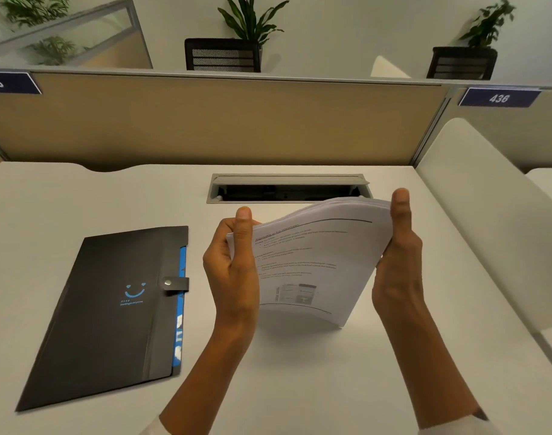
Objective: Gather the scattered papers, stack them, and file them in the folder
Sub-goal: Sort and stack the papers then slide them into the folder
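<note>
Above the desk [300, 387], both hands, left hand [234, 271] and right hand [398, 265], grip the upright paper stack [312, 262] by its side edges.

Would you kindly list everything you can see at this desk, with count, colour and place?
stack of papers: one, white with black print, held upright on the desk, right of centre
folder: one, black with a blue smiley and blue inner edge, snapped closed, flat on the desk at left
desk: one, white, foreground
cable hatch: one, grey, lid open, rear centre of desk
partition: one, tan, behind the desk
number signs: two, navy, on the partition's top corners
chairs: two, black mesh, beyond the partition
plants: several, green, in the background
left hand: grips the stack's left edge
right hand: grips the stack's right edge
</note>
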`<state>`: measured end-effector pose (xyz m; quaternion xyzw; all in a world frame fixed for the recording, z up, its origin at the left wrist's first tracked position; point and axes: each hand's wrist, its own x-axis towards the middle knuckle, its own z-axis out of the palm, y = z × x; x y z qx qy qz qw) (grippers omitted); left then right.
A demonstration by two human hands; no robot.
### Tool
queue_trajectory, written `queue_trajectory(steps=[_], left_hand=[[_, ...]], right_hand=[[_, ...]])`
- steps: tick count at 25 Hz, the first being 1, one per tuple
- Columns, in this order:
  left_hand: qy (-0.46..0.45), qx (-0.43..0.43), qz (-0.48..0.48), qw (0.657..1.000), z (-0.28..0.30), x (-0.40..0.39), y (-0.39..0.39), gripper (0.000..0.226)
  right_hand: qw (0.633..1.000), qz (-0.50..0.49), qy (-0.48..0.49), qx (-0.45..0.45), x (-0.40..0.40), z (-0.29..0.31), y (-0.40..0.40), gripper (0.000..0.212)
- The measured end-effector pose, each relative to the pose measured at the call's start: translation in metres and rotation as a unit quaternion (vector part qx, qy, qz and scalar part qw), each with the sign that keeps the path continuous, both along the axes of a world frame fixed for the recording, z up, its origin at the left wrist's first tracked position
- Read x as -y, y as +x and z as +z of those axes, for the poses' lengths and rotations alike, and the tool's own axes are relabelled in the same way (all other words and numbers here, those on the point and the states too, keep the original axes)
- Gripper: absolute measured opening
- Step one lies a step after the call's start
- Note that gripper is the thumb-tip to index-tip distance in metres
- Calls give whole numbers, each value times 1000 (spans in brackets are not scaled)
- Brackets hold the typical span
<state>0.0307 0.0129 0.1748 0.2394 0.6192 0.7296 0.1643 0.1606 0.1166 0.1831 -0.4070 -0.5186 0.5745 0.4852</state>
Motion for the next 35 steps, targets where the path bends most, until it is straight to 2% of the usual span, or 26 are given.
queue_trajectory(steps=[8, 12, 17, 19, 24, 25, 29, 35], left_hand=[[3, 8, 5, 1000, 0, 1, 0, 30], [32, 0, -35, 999, 2, 4, 1, 37], [27, -16, -79, 996, -1, 4, -3, 24], [14, -15, -84, 996, -3, 4, -3, 16], [0, 10, -63, 998, 16, -2, -15, 20], [4, 6, -66, 998, 23, -3, -20, 22], [16, -6, -91, 996, 41, -6, -30, 22], [-18, 17, -87, 996, 30, -6, -27, 29]], right_hand=[[998, -18, -46, 33, -9, -2, 0, 35], [998, -23, -37, 36, -11, -3, 3, 31], [999, -22, -22, 21, -15, -9, 4, 23], [1000, -8, -12, 23, -16, -9, 5, 28], [990, 104, 75, 55, -28, -14, 21, 68], [986, 129, 80, 69, -30, -18, 25, 66], [969, 219, 44, 103, -36, -55, 37, 33], [969, 216, -19, 117, -31, -117, 41, 26]])
